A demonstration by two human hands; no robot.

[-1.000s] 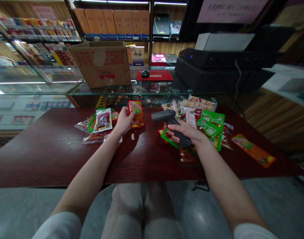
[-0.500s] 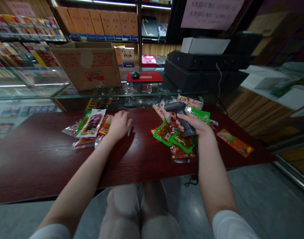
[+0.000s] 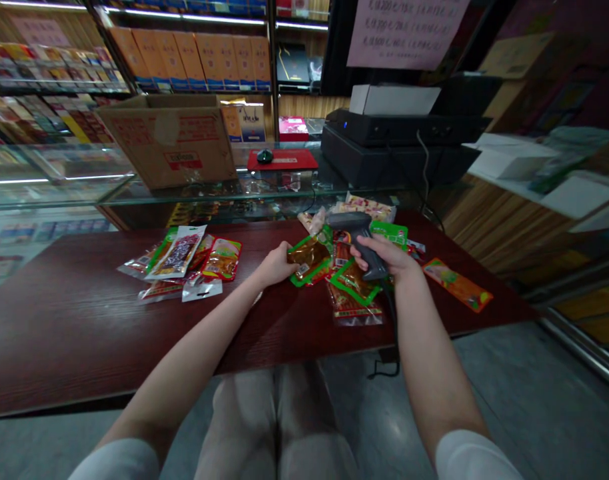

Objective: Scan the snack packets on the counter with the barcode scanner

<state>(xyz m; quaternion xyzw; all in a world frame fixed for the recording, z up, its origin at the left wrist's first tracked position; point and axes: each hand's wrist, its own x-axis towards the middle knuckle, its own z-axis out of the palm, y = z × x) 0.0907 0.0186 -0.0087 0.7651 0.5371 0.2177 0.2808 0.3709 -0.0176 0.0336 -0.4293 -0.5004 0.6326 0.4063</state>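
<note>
My left hand [image 3: 277, 265] is closed on the left edge of a green-bordered snack packet [image 3: 309, 259] with brown contents and a small barcode. In my right hand [image 3: 387, 255] is a dark grey barcode scanner [image 3: 367, 243], its head pointing left over the right-hand pile. Under the scanner lie another green-edged packet [image 3: 355, 281] and a clear-ended red packet [image 3: 357, 313]. A red-edged packet [image 3: 222, 259] rests at the right side of the left-hand pile, beside a white-edged packet [image 3: 177, 252] with dark contents. Parts of the right-hand pile are hidden by my right hand and the scanner.
A long orange packet [image 3: 457, 285] lies apart at the right of the brown table [image 3: 79, 320]. Behind, a glass counter carries a cardboard box [image 3: 169, 143], a mouse [image 3: 264, 156] on a red mat [image 3: 297, 160], and a black machine [image 3: 384, 157]. The scanner's cable [image 3: 392, 313] hangs over the front edge.
My left hand let go of the red-edged packet at the left pile, moved right and took hold of a green-bordered packet. The scanner stays in my right hand. The view has turned right.
</note>
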